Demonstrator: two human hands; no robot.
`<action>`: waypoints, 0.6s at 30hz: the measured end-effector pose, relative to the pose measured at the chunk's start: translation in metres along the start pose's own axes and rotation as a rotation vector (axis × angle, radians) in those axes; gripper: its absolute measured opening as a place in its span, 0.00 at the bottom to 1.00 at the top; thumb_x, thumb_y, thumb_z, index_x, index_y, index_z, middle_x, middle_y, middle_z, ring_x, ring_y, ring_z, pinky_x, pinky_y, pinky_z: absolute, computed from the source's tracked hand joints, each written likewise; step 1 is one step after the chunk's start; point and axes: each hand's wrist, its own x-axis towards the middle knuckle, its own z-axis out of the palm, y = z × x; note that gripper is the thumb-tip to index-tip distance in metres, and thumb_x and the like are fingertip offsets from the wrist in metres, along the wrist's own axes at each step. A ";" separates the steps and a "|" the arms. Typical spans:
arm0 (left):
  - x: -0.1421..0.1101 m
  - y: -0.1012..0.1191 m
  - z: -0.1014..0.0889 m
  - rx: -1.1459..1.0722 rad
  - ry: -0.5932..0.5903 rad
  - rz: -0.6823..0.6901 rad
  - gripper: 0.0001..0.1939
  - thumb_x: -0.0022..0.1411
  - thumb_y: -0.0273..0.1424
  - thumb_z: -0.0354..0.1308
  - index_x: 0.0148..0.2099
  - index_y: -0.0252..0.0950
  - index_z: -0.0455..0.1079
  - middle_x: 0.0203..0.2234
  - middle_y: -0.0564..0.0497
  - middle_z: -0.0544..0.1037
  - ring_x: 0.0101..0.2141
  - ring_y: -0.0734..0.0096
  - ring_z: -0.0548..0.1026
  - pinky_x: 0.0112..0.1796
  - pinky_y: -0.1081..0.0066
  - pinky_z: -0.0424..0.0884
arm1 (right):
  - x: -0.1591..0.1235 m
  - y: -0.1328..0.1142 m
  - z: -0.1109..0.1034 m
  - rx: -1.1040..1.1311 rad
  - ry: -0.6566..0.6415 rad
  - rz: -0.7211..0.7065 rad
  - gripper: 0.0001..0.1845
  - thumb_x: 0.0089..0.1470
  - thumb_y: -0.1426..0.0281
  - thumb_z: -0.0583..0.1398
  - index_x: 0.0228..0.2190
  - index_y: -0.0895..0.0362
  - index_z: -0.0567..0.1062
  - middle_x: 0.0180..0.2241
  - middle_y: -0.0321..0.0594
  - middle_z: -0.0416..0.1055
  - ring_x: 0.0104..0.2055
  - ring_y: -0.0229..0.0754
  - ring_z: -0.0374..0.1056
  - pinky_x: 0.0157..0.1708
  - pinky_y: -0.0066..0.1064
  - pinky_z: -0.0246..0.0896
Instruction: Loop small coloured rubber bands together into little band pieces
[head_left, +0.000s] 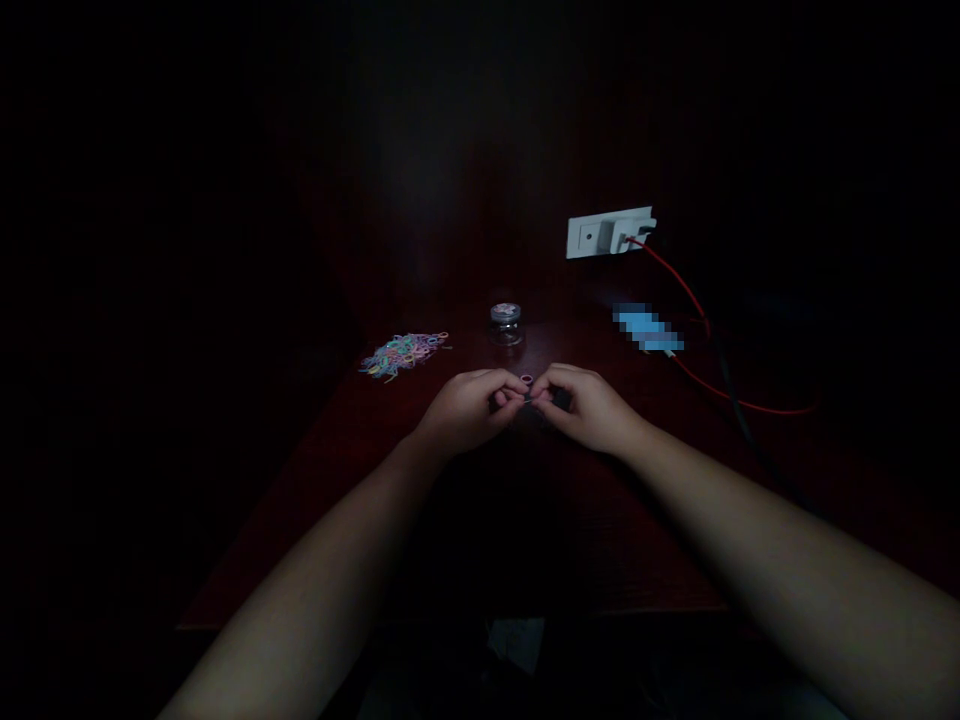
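At the middle of the table, my left hand [476,408] and my right hand [589,405] meet almost fingertip to fingertip, both closed in a pinch. A thin, pale strand [528,401], seemingly part of a small elastic band, spans the gap between them. Just above the fingertips shows a small pink loop [526,379]; whether it joins the strand I cannot tell. To the left lies a loose pile of coloured elastic bands [405,353]. Beyond my hands stands a small clear jar [506,325] with a lid.
A white wall socket [589,237] holds a plugged-in charger [619,236]. From it a red cable [679,275] runs down towards a blurred blue device [646,328] on the right. A dark cable [731,385] hangs nearby. The dark red table [337,480] is dimly lit.
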 end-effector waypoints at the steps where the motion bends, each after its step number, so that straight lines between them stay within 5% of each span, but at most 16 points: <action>1: 0.000 0.000 0.000 0.000 -0.001 0.004 0.07 0.59 0.25 0.59 0.41 0.36 0.74 0.30 0.53 0.77 0.27 0.78 0.72 0.31 0.77 0.69 | 0.000 0.000 0.000 -0.006 -0.008 0.000 0.03 0.52 0.75 0.60 0.30 0.57 0.74 0.29 0.37 0.70 0.33 0.37 0.66 0.35 0.29 0.59; 9: -0.001 -0.011 -0.009 0.055 -0.006 -0.025 0.07 0.59 0.26 0.58 0.41 0.36 0.73 0.29 0.54 0.76 0.27 0.77 0.71 0.31 0.75 0.67 | 0.000 0.004 -0.001 -0.028 0.013 -0.036 0.05 0.55 0.75 0.58 0.29 0.58 0.73 0.29 0.38 0.69 0.32 0.38 0.65 0.34 0.29 0.58; 18: -0.003 -0.035 -0.008 0.006 -0.274 -0.096 0.07 0.61 0.25 0.57 0.42 0.35 0.73 0.34 0.51 0.79 0.34 0.75 0.76 0.39 0.74 0.71 | -0.001 0.007 0.000 -0.028 0.033 -0.003 0.05 0.55 0.73 0.57 0.29 0.58 0.72 0.29 0.40 0.70 0.32 0.39 0.65 0.34 0.31 0.59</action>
